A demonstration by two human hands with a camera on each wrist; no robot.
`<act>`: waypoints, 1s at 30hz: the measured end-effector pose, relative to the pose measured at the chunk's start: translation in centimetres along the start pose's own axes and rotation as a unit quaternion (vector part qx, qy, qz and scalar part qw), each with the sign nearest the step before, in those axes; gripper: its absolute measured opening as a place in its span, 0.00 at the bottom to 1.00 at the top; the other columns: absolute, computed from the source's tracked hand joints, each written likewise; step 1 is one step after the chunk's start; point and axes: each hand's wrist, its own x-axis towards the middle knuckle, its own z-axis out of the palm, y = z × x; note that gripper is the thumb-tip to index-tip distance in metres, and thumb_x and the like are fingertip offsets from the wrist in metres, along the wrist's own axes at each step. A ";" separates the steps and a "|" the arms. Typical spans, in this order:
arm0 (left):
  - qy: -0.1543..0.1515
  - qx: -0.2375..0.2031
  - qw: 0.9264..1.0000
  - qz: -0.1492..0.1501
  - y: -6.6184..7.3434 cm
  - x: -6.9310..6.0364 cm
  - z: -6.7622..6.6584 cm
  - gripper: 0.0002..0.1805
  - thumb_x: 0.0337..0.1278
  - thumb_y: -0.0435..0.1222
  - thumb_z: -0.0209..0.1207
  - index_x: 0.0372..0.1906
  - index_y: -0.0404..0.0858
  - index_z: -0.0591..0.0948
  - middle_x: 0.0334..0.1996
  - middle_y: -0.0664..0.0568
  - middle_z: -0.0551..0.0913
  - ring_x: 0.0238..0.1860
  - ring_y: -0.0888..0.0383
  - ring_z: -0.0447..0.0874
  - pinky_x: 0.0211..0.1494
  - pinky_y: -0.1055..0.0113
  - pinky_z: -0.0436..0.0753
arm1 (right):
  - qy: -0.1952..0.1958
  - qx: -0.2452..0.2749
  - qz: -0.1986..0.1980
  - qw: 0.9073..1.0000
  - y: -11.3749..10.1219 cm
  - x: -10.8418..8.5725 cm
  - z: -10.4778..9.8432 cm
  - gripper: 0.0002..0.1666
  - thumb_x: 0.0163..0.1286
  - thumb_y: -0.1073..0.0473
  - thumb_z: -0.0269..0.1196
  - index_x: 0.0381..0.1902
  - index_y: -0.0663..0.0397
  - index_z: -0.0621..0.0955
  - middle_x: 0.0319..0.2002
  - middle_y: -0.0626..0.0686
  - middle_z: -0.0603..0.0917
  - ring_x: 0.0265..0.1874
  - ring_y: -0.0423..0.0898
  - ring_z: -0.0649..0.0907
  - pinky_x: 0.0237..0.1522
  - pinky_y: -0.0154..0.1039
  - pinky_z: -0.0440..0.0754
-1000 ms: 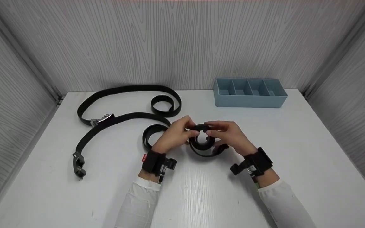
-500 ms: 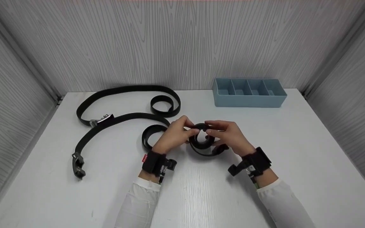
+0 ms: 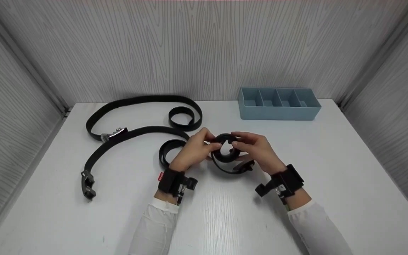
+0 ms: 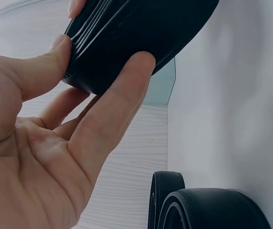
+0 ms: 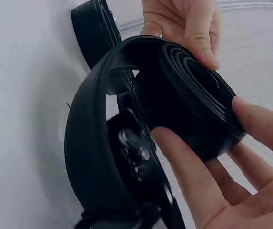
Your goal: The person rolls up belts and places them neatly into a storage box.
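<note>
Between both hands is a black belt (image 3: 226, 157), wound into a coil of several layers with its buckle end hanging loose below. My left hand (image 3: 197, 148) pinches the coil's left side between thumb and fingers. On the other side, my right hand (image 3: 260, 150) grips it with the thumb on the near edge and the index finger on the outer face. The right wrist view shows the coil's stacked layers (image 5: 198, 81) and the metal buckle (image 5: 135, 150) in the loose loop. In the left wrist view the coil (image 4: 141, 33) is partly cut off by the frame.
Left of the hands lies a second black belt (image 3: 143, 130), partly coiled, its buckle (image 3: 88, 184) toward the front. Behind it is a third black belt (image 3: 147, 99) with a shiny buckle (image 3: 116, 134). A blue four-sided box (image 3: 278, 113) with several compartments stands at the back right.
The coil has risen slightly and both hands with it. The loose buckle end hangs a little farther from the coil. The other belts and the box have stayed in place.
</note>
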 end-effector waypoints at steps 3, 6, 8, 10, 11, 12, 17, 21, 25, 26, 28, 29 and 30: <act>-0.012 0.017 1.000 0.002 0.1 -0.1 -0.1 0.11 0.71 0.38 0.65 0.48 0.37 0.77 0.51 0.45 0.85 0.40 0.54 0.87 0.38 0.61 0.87 | -0.012 -0.033 0.002 0.999 -0.1 -0.1 -0.2 0.29 0.72 0.57 0.71 0.68 0.57 0.79 0.59 0.62 0.83 0.51 0.54 0.87 0.46 0.52 0.88; -0.033 0.039 0.999 0.005 0.1 -0.2 -0.2 0.10 0.72 0.37 0.65 0.49 0.37 0.78 0.53 0.44 0.86 0.39 0.55 0.87 0.37 0.61 0.87 | -0.033 -0.074 0.002 0.997 -0.2 -0.2 -0.3 0.29 0.71 0.57 0.71 0.68 0.57 0.80 0.62 0.60 0.82 0.53 0.54 0.87 0.46 0.52 0.88; -0.043 0.046 0.998 0.007 0.0 -0.2 -0.2 0.10 0.72 0.38 0.65 0.48 0.38 0.79 0.53 0.44 0.87 0.39 0.55 0.87 0.37 0.62 0.87 | -0.045 -0.089 0.004 0.995 -0.2 -0.3 -0.3 0.29 0.72 0.57 0.71 0.68 0.57 0.79 0.63 0.59 0.82 0.53 0.54 0.86 0.44 0.51 0.89; -0.045 0.046 0.998 0.004 0.0 -0.1 -0.2 0.10 0.71 0.38 0.65 0.48 0.38 0.79 0.53 0.45 0.87 0.40 0.55 0.86 0.37 0.62 0.87 | -0.052 -0.098 0.004 0.994 -0.3 -0.3 -0.3 0.30 0.72 0.58 0.70 0.69 0.58 0.79 0.63 0.60 0.82 0.52 0.54 0.86 0.42 0.50 0.89; -0.044 0.044 0.998 0.002 0.0 -0.1 -0.2 0.10 0.71 0.38 0.65 0.48 0.38 0.80 0.53 0.45 0.87 0.40 0.56 0.86 0.38 0.61 0.87 | -0.053 -0.097 0.005 0.994 -0.3 -0.3 -0.2 0.30 0.72 0.58 0.70 0.69 0.58 0.79 0.63 0.60 0.82 0.52 0.54 0.86 0.41 0.49 0.89; -0.041 0.040 0.998 0.000 -0.1 -0.1 -0.2 0.10 0.71 0.38 0.66 0.48 0.38 0.80 0.53 0.45 0.87 0.39 0.56 0.86 0.38 0.61 0.86 | -0.052 -0.092 0.006 0.994 -0.3 -0.3 -0.2 0.30 0.72 0.58 0.70 0.69 0.58 0.79 0.63 0.60 0.82 0.52 0.54 0.86 0.40 0.48 0.89; -0.022 0.018 1.000 -0.004 -0.1 -0.1 0.0 0.11 0.70 0.39 0.66 0.49 0.38 0.80 0.53 0.45 0.86 0.39 0.56 0.86 0.39 0.61 0.86 | -0.039 -0.057 0.009 0.998 -0.1 -0.2 -0.2 0.30 0.72 0.59 0.70 0.70 0.60 0.78 0.63 0.61 0.82 0.52 0.54 0.86 0.43 0.51 0.89; -0.006 -0.008 1.000 -0.002 -0.2 0.0 0.1 0.13 0.70 0.40 0.67 0.50 0.37 0.78 0.50 0.47 0.84 0.41 0.55 0.87 0.38 0.61 0.87 | -0.007 -0.018 0.008 1.000 0.0 -0.2 -0.1 0.30 0.73 0.61 0.68 0.70 0.59 0.77 0.60 0.63 0.83 0.50 0.52 0.87 0.44 0.50 0.89; 0.006 -0.022 1.000 0.000 -0.1 0.0 0.1 0.14 0.70 0.39 0.67 0.49 0.37 0.77 0.50 0.48 0.84 0.43 0.55 0.87 0.37 0.61 0.88 | 0.016 0.011 0.005 1.000 0.0 -0.1 0.0 0.29 0.74 0.62 0.68 0.70 0.59 0.77 0.58 0.63 0.85 0.47 0.51 0.88 0.44 0.47 0.89; 0.009 -0.020 1.000 0.001 -0.1 0.1 0.1 0.14 0.70 0.39 0.67 0.49 0.36 0.77 0.49 0.48 0.84 0.43 0.55 0.87 0.36 0.61 0.88 | 0.016 0.014 0.004 1.000 0.0 -0.1 0.0 0.29 0.74 0.62 0.68 0.70 0.59 0.77 0.57 0.62 0.85 0.46 0.51 0.89 0.44 0.48 0.89; 0.013 -0.017 1.000 0.005 -0.1 0.1 0.1 0.13 0.70 0.38 0.67 0.48 0.36 0.78 0.48 0.47 0.84 0.42 0.55 0.87 0.35 0.62 0.88 | 0.013 0.014 0.004 1.000 0.0 0.0 -0.1 0.29 0.74 0.62 0.68 0.70 0.59 0.77 0.57 0.63 0.85 0.46 0.51 0.89 0.44 0.48 0.89; 0.014 -0.015 1.000 0.006 -0.1 0.2 0.1 0.12 0.70 0.37 0.67 0.48 0.35 0.78 0.48 0.47 0.85 0.41 0.55 0.87 0.35 0.62 0.87 | 0.011 0.012 0.003 1.000 0.0 0.0 -0.1 0.29 0.74 0.61 0.68 0.70 0.59 0.77 0.57 0.63 0.85 0.46 0.51 0.89 0.44 0.48 0.89; 0.014 -0.013 1.000 0.007 -0.1 0.2 0.1 0.12 0.70 0.37 0.67 0.48 0.35 0.78 0.47 0.47 0.85 0.41 0.55 0.86 0.34 0.62 0.87 | 0.009 0.011 0.002 1.000 0.0 0.0 -0.1 0.29 0.74 0.61 0.68 0.70 0.59 0.77 0.57 0.64 0.84 0.47 0.52 0.89 0.45 0.49 0.89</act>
